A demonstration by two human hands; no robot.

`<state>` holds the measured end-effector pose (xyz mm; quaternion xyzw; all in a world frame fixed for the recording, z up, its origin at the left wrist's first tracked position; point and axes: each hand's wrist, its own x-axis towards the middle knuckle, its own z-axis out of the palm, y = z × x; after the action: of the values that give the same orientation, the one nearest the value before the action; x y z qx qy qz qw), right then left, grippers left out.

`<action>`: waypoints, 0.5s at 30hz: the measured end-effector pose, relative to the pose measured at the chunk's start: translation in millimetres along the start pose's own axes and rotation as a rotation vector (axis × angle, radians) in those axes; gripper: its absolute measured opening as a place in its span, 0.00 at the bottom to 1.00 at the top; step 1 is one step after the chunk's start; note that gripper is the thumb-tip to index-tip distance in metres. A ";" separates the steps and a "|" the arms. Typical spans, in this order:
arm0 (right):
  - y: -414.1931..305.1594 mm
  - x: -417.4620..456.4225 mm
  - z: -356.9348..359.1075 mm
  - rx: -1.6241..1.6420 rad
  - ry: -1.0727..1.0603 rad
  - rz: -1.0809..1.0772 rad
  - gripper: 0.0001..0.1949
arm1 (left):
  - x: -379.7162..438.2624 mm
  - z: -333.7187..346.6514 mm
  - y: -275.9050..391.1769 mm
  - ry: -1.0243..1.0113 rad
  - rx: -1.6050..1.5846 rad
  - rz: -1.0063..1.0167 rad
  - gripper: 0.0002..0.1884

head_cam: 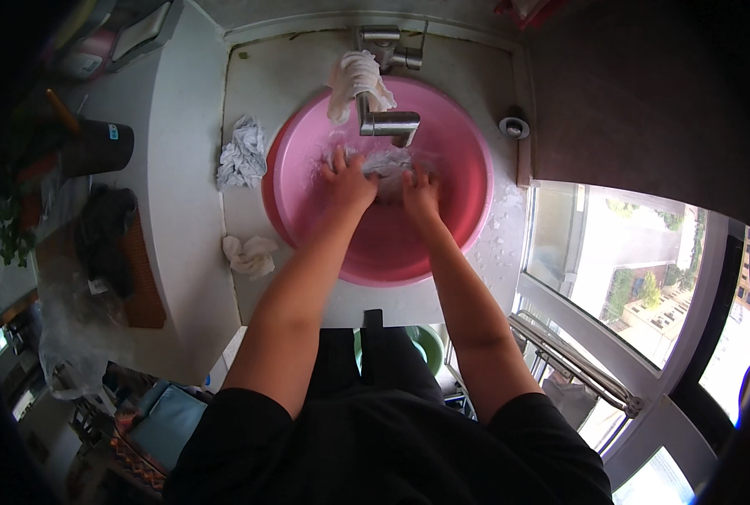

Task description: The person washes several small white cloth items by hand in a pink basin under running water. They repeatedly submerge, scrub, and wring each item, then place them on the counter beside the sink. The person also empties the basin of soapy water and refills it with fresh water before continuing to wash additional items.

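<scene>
A wet, pale cloth lies in the pink plastic basin, below the metal faucet spout. My left hand is at the cloth's left side, fingers spread and its thumb near the fabric. At the cloth's right side, my right hand has its fingers bent downward. Water and blur hide whether either hand grips the fabric. Left of the basin, a crumpled light grey cloth rests on the counter, with a cream cloth nearer me. Another cream cloth hangs over the faucet.
A red rim shows under the basin's left side. A drain plug sits on the right ledge, above water drops on the counter. The white side wall stands at left, a window at right. A green basin is below.
</scene>
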<state>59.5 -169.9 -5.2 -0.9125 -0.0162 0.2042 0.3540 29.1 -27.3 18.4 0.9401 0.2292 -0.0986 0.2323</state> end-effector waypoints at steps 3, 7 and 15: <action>25.2 32.8 32.8 1.071 -0.282 0.286 0.28 | -3.2 13.4 24.0 0.261 -0.651 0.048 0.18; 14.5 51.8 12.0 1.774 -0.767 0.152 0.19 | -49.6 -31.4 86.3 0.577 -0.627 0.410 0.08; -50.7 -4.8 -3.3 1.377 -0.313 0.572 0.15 | -3.3 -30.0 49.6 0.331 -0.559 -0.067 0.13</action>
<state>62.2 -134.9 31.9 -0.4147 0.3018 0.3790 0.7703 52.2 -53.1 65.0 0.8353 0.3128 0.1145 0.4375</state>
